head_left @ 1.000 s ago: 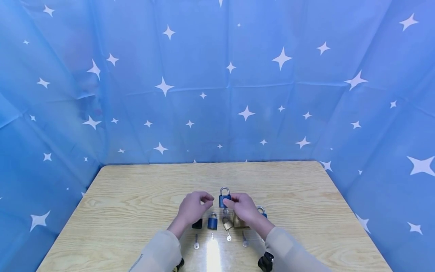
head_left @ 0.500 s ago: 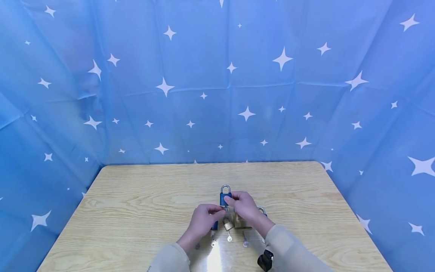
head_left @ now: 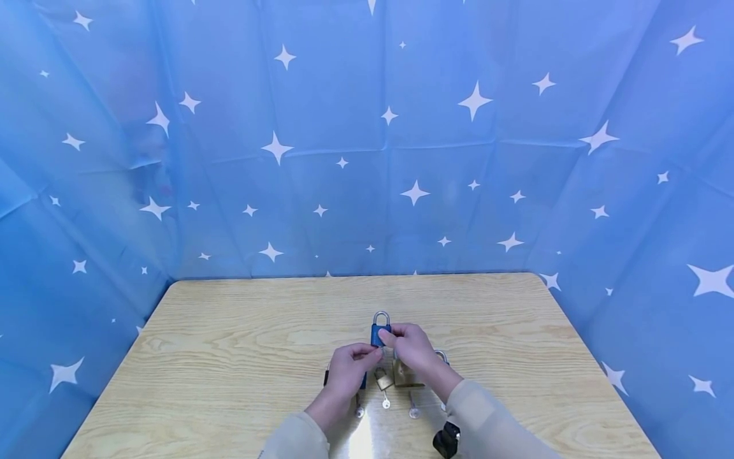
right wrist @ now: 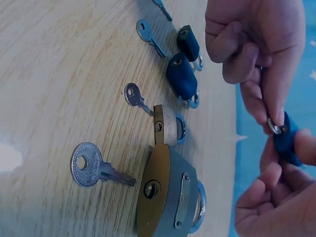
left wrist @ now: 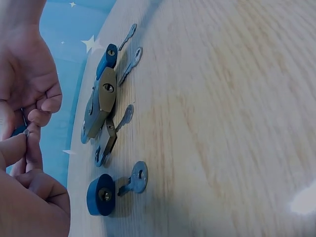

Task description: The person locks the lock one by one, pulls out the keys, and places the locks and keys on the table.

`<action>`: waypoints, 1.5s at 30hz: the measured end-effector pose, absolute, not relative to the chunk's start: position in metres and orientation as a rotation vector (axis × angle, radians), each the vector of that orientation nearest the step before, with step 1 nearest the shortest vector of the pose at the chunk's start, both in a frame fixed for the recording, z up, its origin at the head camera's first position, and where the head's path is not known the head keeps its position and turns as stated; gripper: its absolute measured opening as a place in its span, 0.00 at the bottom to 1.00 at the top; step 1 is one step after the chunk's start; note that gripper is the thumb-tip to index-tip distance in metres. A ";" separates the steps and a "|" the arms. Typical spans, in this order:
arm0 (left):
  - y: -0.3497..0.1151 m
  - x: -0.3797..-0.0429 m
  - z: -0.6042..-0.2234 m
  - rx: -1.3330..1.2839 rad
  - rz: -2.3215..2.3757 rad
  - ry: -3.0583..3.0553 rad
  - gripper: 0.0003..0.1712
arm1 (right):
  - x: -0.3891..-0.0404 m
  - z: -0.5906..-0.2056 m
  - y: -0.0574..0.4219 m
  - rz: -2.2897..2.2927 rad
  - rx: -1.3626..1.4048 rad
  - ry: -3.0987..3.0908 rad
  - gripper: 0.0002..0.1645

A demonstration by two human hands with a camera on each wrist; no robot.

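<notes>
My right hand (head_left: 411,349) grips a blue padlock (head_left: 378,334) above the table, its steel shackle upward. My left hand (head_left: 347,371) pinches a small silver key (right wrist: 275,129) at the padlock's underside, thumb against fingertip, as the right wrist view shows. The key's blade is hidden. Below the hands a row of padlocks stands on the table: a large brass padlock (right wrist: 173,192), a small brass padlock (right wrist: 167,126), another blue padlock (right wrist: 181,76) and a black padlock (right wrist: 188,43). My left hand partly covers the last two in the head view.
Loose keys lie in front of the row, among them a large key (right wrist: 94,168) by the big brass padlock. One more blue padlock (left wrist: 107,59) stands at the row's right end. A blue starry curtain (head_left: 367,159) hangs behind the wooden table (head_left: 241,331).
My left hand has moved right to the raised padlock and now pinches the key under it. The right hand holds the padlock in nearly the same place.
</notes>
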State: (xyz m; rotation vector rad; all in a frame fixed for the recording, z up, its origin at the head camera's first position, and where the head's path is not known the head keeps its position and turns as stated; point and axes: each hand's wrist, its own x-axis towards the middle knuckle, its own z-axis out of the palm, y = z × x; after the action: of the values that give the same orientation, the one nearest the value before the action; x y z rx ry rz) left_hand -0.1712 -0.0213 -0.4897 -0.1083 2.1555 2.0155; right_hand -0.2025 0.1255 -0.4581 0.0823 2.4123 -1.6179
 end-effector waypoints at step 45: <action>-0.004 -0.149 -0.492 0.041 1.844 2.264 0.07 | -0.209 -0.455 0.151 -1.527 0.137 2.526 0.17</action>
State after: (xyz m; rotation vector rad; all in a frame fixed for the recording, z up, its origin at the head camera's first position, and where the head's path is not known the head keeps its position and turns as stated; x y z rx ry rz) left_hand -0.1485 -0.0045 -0.4924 0.0413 2.2637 1.8435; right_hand -0.2087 0.1514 -0.4546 0.1371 2.5263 -1.5269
